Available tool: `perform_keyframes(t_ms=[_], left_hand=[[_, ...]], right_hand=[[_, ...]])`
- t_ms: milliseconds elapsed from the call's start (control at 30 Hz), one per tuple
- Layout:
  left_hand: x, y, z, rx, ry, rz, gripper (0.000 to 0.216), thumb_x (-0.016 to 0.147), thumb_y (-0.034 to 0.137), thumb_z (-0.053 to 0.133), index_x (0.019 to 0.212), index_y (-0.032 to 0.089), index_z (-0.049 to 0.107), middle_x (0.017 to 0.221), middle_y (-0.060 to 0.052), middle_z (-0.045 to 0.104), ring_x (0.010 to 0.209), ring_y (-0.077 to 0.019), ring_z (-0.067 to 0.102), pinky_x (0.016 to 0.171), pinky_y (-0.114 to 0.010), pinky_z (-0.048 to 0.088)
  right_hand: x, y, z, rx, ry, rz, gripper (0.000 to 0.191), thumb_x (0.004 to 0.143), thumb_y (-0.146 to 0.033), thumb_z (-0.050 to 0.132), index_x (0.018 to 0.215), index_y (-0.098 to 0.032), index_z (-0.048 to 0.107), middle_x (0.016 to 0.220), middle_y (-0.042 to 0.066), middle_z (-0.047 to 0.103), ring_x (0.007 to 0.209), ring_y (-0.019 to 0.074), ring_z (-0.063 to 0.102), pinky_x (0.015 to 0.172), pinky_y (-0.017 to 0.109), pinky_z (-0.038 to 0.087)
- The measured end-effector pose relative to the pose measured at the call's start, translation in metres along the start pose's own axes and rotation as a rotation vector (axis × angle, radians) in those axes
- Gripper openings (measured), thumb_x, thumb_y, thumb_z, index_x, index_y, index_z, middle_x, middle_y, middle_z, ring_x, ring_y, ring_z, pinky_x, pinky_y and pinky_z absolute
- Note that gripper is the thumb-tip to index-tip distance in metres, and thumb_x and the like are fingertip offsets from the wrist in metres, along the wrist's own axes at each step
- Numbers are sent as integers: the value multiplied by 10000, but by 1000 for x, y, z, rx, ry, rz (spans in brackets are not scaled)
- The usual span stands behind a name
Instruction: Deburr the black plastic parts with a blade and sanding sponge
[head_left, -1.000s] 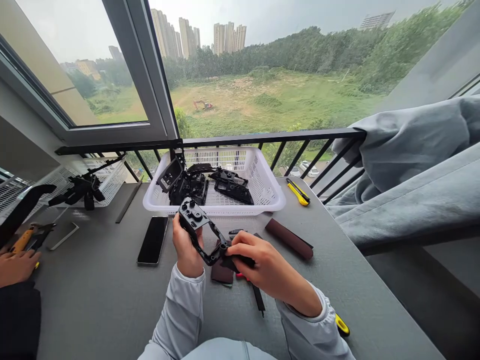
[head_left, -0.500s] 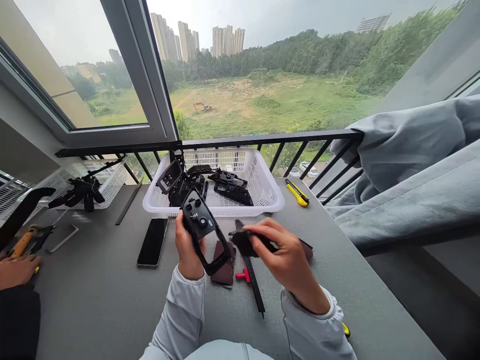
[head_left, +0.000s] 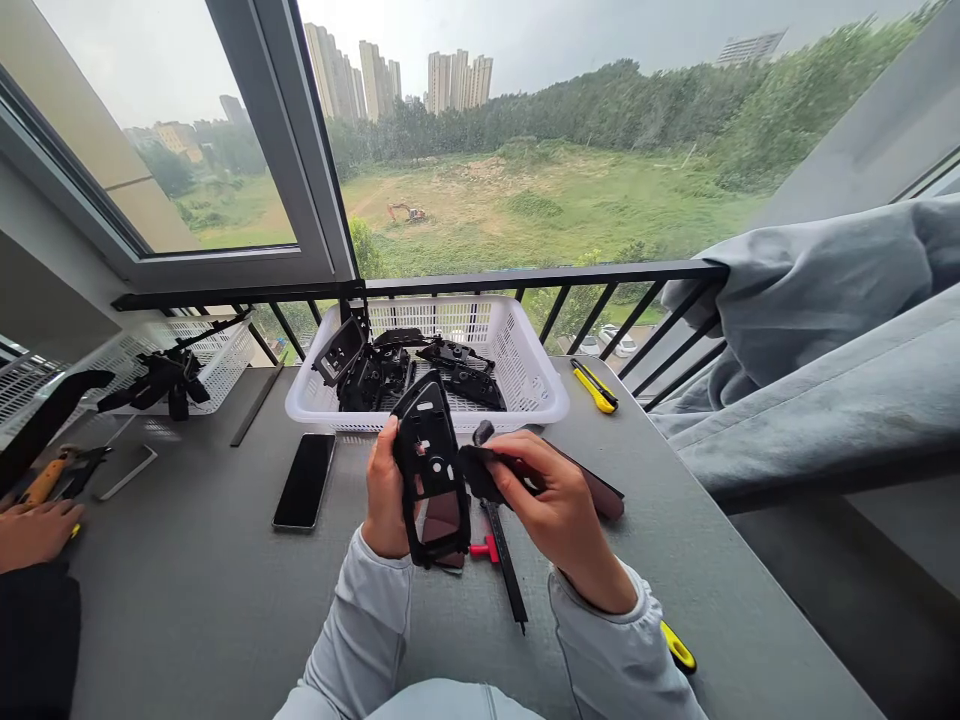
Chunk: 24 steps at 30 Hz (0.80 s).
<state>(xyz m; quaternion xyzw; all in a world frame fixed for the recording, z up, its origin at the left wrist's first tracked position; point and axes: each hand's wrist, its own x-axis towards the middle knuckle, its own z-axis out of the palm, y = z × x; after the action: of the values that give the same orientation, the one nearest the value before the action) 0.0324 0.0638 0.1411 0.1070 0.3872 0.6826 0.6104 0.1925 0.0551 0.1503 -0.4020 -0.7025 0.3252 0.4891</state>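
My left hand (head_left: 385,490) is closed around the edge of a black plastic panel (head_left: 431,430), which has several small holes and one large opening. It is held tilted up above the table. In my right hand (head_left: 559,500) a dark, crumpled, cloth-like piece (head_left: 480,475) is pinched between thumb and fingers, close beside the panel's right edge; I cannot tell whether they touch. Below lie a black caliper (head_left: 508,575) with a red part (head_left: 484,548) next to it. Brownish-red sheets, perhaps sandpaper (head_left: 442,515), show through the panel's opening, and another reddish-brown piece (head_left: 604,494) lies partly behind my right hand.
A white plastic basket (head_left: 551,405) with several black parts stands at the back. A phone (head_left: 304,482) lies left, a yellow utility knife (head_left: 595,386) right, and a yellow handle (head_left: 679,648) by my right sleeve. Another person's hand (head_left: 37,535) rests near tools at far left.
My left hand has turned the panel more upright so a different face shows, and moved it slightly right. My right hand has brought the dark piece nearer the panel.
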Motion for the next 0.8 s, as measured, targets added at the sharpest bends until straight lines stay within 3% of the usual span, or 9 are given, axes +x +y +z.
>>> perform_keyframes(t_ms=[33,200,433,600,800], left_hand=[[0,-1,-1,27,-12,9,271,767,408,680,678,161,612,542,40,596,444,-92,553,434,-193,415],[-1,-1,-1,28,-6,78,279,789,391,660,646,162,590,521,42,578,426,-87,540,424,-187,406],[-8,9,10,-116,82,99,242,833,303,628,640,163,593,497,57,559,392,-61,523,438,-164,423],[-17,11,13,-160,-82,66,276,882,404,587,774,170,688,559,13,637,432,-94,580,444,-192,456],[-18,3,0,-168,-176,-4,254,854,404,633,820,162,704,625,-14,679,490,-122,637,488,-213,497]], right_hand=[[1,1,3,-17,1,-6,123,867,-189,535,916,-192,648,881,55,696,799,176,635,712,286,509],[3,0,2,-62,-290,31,155,825,-155,498,844,-180,650,730,12,686,642,150,607,611,252,481],[0,0,-19,-214,-58,58,173,817,-208,535,908,-177,678,894,55,727,809,198,664,772,315,513],[1,7,-23,-438,-162,42,247,835,-165,512,978,-203,711,1018,63,737,942,228,669,843,350,502],[-5,34,-21,-787,-310,243,280,865,-126,515,1051,-205,708,1111,68,720,1033,220,644,905,308,471]])
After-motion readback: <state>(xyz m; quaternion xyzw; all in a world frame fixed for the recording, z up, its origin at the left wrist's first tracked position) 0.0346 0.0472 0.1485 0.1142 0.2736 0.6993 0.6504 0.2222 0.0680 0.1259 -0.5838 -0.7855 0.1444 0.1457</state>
